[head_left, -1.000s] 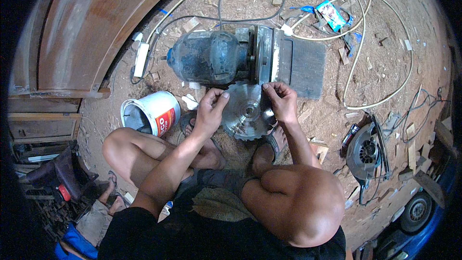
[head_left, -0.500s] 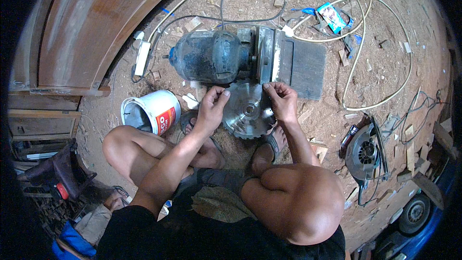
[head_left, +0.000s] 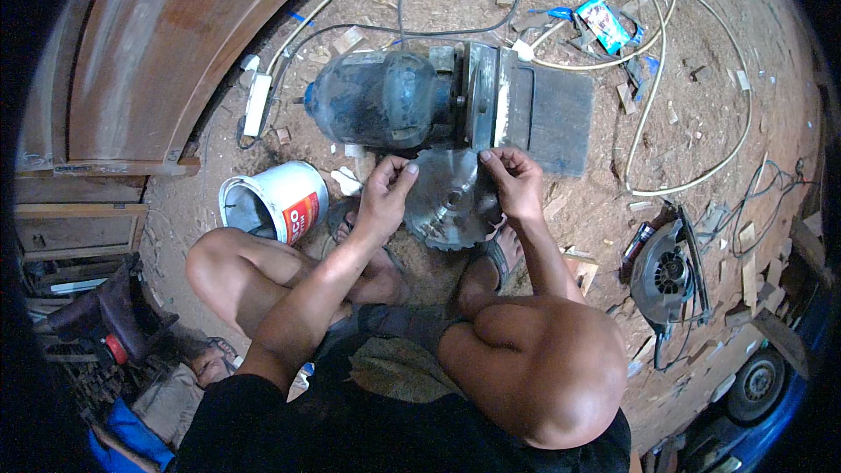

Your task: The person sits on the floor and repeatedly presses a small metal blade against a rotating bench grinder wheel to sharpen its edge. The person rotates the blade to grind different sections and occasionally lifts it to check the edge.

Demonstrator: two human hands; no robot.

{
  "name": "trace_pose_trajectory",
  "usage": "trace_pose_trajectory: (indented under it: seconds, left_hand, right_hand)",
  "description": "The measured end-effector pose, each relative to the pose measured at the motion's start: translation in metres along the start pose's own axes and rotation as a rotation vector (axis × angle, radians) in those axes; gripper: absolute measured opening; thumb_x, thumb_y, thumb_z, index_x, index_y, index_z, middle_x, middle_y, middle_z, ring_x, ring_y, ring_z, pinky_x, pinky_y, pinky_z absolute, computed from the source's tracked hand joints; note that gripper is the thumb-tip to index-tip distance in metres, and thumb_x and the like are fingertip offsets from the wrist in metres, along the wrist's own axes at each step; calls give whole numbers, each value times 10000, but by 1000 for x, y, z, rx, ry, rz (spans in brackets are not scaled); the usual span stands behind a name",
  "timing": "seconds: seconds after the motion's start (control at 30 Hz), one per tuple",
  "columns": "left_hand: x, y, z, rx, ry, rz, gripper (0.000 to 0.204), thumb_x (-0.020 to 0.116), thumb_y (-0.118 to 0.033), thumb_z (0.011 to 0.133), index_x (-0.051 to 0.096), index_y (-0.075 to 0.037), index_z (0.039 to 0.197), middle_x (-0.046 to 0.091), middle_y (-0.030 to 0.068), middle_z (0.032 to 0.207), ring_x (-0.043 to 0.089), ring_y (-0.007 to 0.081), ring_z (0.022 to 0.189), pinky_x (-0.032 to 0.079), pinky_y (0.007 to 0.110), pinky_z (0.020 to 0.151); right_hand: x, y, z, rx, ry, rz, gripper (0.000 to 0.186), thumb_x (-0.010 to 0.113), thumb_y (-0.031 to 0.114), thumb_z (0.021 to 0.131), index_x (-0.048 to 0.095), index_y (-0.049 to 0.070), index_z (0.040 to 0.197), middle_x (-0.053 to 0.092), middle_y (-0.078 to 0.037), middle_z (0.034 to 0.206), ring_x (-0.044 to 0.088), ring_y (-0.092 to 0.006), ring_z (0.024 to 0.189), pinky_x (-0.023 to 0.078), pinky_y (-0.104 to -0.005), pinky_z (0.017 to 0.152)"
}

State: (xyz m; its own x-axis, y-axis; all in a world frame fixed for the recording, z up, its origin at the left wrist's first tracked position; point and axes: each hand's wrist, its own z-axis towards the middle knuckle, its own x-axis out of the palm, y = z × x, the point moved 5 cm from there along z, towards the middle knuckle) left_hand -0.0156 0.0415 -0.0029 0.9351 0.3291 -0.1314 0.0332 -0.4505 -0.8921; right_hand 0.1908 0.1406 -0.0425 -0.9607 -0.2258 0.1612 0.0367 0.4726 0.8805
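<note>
A round toothed saw blade point(head_left: 445, 221) is held between my two hands, just in front of a blue motor-driven bench grinder point(head_left: 372, 98). My left hand point(head_left: 386, 193) pinches the blade's upper left rim between thumb and fingers. On the opposite rim, my right hand point(head_left: 514, 180) has its thumb and fingers closed on the edge, close below the grinder's guard point(head_left: 480, 96). The blade's centre hole faces up at me, and its teeth show along the lower rim. Whether the blade touches the grinding wheel is hidden under the guard.
A white bucket point(head_left: 307, 188) lies tipped left of my feet. A circular saw point(head_left: 663, 273) rests at the right. Beyond the motor are a pale hose point(head_left: 648, 114), a dark cable and a power strip point(head_left: 257, 105). Wood scraps litter the dusty ground. Wooden panels point(head_left: 149, 61) stand far left.
Both hands keep their pinch on the saw blade, which has turned or tilted slightly, its shine now duller. The whole view has shifted a little.
</note>
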Motion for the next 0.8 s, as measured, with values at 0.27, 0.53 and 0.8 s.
trace_pose_trajectory:
  seconds: [0.27,0.53,0.8]
  left_hand:
    - [-2,-20,-31,133,-19,86,173,587,-207,985,576,-35,978,518,-44,825,450,39,754,395,215,684]
    - [-7,-17,-17,161,-41,185,208,580,-210,990,593,-25,1085,580,-20,901,477,47,795,416,219,722]
    - [-5,-3,-8,134,-51,156,250,562,-239,1001,560,-24,1129,576,-3,920,499,67,853,430,233,772]
  right_hand:
    - [-12,4,-34,-10,54,62,97,715,71,876,660,15,933,602,45,771,517,-47,718,421,-217,684]
    - [-6,21,-38,-134,62,76,145,731,82,873,665,13,982,646,24,818,540,-39,712,443,-197,661]
    - [-3,22,-38,-166,54,-9,147,749,91,858,675,23,965,668,2,859,587,-64,778,483,-229,717]
